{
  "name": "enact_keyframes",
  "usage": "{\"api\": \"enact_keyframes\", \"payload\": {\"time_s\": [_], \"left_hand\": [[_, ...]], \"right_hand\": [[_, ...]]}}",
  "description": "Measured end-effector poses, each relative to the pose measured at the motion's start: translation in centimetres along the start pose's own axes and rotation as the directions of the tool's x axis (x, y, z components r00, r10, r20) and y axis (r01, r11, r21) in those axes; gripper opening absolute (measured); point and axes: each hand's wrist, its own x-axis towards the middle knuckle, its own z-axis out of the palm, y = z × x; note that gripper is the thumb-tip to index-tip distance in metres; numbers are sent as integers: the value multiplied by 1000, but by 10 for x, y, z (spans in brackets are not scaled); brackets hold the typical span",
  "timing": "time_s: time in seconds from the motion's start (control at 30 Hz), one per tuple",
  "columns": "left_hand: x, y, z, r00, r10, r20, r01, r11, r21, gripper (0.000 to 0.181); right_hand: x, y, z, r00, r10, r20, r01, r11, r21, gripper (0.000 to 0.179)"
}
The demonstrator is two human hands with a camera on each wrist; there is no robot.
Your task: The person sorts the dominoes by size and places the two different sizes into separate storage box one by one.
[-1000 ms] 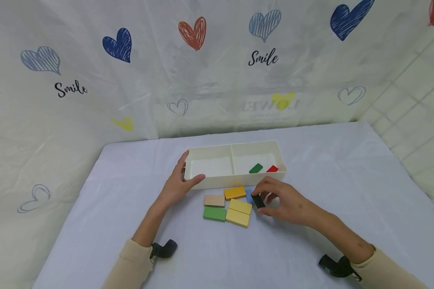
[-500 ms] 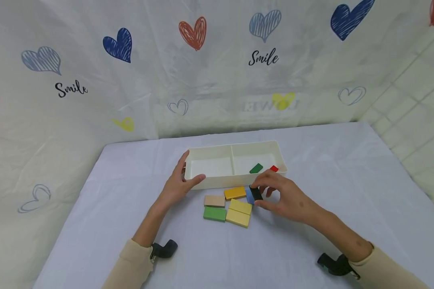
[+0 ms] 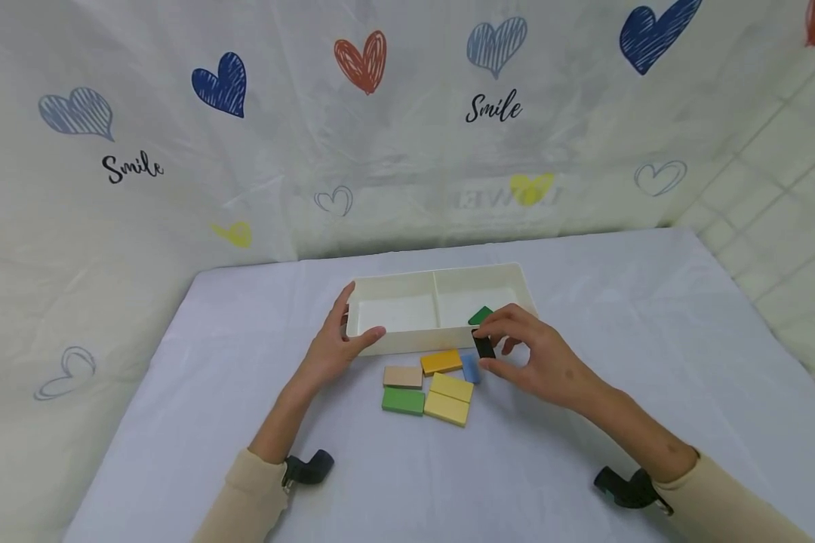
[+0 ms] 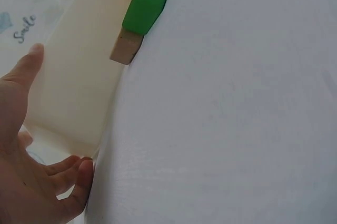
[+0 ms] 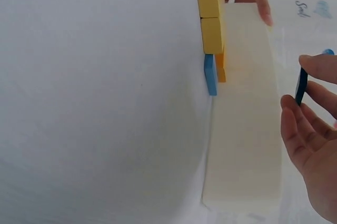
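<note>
My left hand [image 3: 333, 343] holds the left end of a white two-compartment box [image 3: 407, 344], thumb at the front rim and fingers around the end wall. With thumb and fingers, my right hand [image 3: 546, 362] pinches a small black block [image 3: 484, 345], raised before the box's front wall. It looks dark blue in the right wrist view. A green block [image 3: 480, 315] lies in the right compartment, partly covered by my right hand. In front of the box lie an orange block [image 3: 441, 362], a blue block [image 3: 471, 368], a tan block [image 3: 403, 377], a green block [image 3: 403, 401] and two yellow blocks [image 3: 448, 407].
A white cloth [image 3: 244, 377] covers the table. Behind it hangs a pale curtain [image 3: 407, 151] printed with hearts and words. A black wrist camera [image 3: 309, 467] sits at the left cuff, another black camera [image 3: 628, 489] at the right cuff.
My right hand has moved the black block up and away from beside the blue block, toward the box. It now hides the red piece in the right compartment. My left hand stays put.
</note>
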Motion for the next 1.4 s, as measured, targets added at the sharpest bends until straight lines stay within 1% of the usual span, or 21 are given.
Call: {"api": "enact_keyframes", "payload": {"time_s": [0.3, 0.43, 0.67, 0.97, 1.23, 1.4], "left_hand": [[0, 0, -1, 1000, 3, 1, -3, 1000, 1, 101], [0, -1, 0, 1000, -9, -4, 9, 1000, 7, 101], [1, -1, 1, 1000, 11, 6, -11, 1000, -1, 100], [1, -1, 0, 1000, 8, 3, -8, 1000, -12, 101], [0, -3, 0, 1000, -15, 6, 15, 1000, 0, 102], [1, -2, 0, 1000, -7, 6, 7, 1000, -6, 102]], "right_hand": [[14, 0, 0, 997, -62, -54, 63, 998, 12, 38], [17, -1, -1, 997, -52, -61, 52, 999, 5, 37], [20, 4, -4, 997, -1, -75, 0, 1000, -22, 36], [27, 11, -2, 995, 15, -97, -17, 999, -28, 34], [33, 18, 1, 995, 46, -86, -48, 999, -17, 33], [34, 21, 1, 994, 73, -79, -76, 997, -29, 33]]}}
